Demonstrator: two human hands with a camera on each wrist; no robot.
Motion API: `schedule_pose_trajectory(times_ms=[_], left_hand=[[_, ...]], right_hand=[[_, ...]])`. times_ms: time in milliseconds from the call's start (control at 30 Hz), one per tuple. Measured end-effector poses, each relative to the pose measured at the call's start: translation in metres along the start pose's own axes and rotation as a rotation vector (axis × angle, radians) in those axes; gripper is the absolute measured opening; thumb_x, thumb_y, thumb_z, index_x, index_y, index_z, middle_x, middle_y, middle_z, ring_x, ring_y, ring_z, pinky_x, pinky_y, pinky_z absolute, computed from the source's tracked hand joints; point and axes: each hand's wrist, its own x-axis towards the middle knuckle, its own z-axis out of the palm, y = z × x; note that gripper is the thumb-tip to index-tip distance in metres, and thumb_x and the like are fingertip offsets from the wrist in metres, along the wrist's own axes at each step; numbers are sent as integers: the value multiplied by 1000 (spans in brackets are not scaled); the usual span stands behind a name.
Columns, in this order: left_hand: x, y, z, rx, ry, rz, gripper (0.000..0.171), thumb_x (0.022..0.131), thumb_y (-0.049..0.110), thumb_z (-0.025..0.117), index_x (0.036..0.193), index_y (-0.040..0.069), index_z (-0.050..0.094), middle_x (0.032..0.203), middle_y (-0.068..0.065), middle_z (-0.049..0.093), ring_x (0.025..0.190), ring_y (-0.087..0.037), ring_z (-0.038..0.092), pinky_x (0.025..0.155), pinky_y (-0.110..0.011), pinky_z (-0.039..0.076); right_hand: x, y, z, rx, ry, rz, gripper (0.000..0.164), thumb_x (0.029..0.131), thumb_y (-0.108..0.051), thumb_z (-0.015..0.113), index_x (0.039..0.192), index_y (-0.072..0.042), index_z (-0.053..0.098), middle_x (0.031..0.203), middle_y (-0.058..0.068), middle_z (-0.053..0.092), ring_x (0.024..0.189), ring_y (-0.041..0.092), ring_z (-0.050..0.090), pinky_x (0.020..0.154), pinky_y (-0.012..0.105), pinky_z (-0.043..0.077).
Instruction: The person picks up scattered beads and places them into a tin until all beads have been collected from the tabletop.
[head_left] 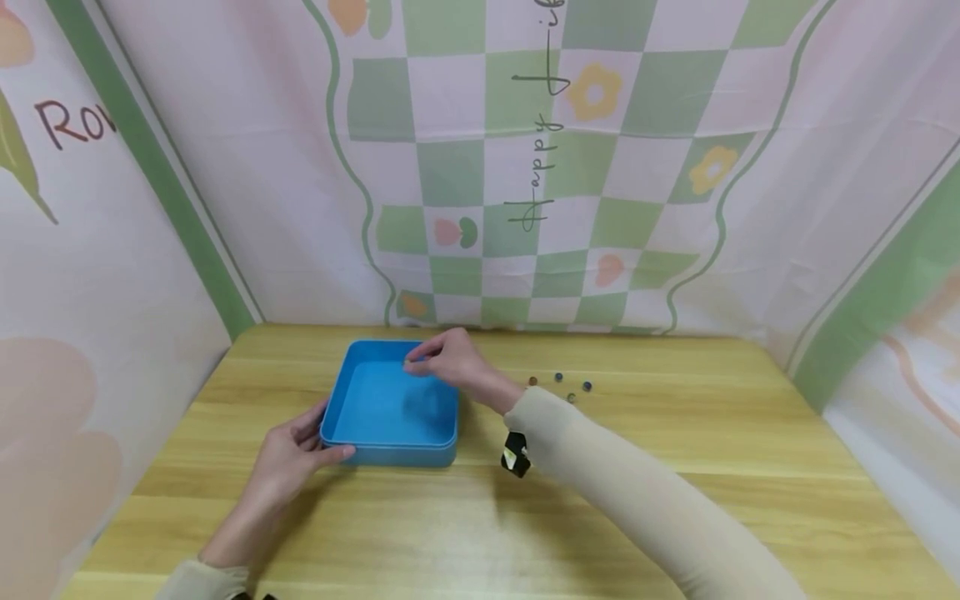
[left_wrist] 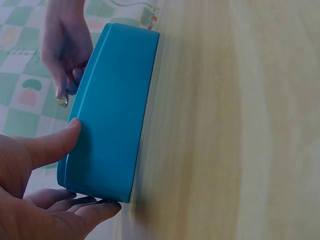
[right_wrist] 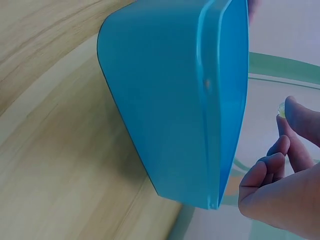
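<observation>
A square blue box point(head_left: 401, 457), its top uncovered, sits on the table with its bare floor showing. At its front left corner my left hand point(head_left: 285, 457) grips it, thumb on the front wall and fingers along the left side; the left wrist view shows this grip close up. My right hand point(head_left: 459, 363) is above the box's right part. Between its thumb and index finger it pinches a small clear, yellowish glass marble point(right_wrist: 282, 110), also visible as a shiny marble point(left_wrist: 62, 101) in the left wrist view. The other right fingers are curled in.
Several small dark and coloured marbles point(head_left: 587, 386) lie on the wooden table point(head_left: 645, 433), right of the box and beyond the right forearm. A printed curtain point(head_left: 465, 167) hangs behind the table, with more cloth at both sides.
</observation>
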Motion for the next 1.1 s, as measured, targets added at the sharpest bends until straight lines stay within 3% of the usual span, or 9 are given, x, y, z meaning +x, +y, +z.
schedule_pose_trajectory(times_ms=[367, 1100], left_hand=[[1, -1, 0, -28, -6, -16, 88, 93, 15, 84, 163, 2, 33, 164, -25, 35, 147, -43, 41, 110, -44, 47], [0, -1, 0, -33, -4, -6, 87, 93, 15, 84, 163, 0, 34, 163, -27, 36, 145, -44, 44, 107, -44, 48]], right_hand=[[8, 0, 15, -47, 8, 42, 10, 91, -15, 86, 99, -9, 86, 107, 0, 77, 98, 18, 66, 87, 34, 58], [16, 2, 37, -63, 6, 101, 7, 90, -18, 87, 94, -12, 86, 108, 0, 75, 100, 20, 65, 90, 38, 58]])
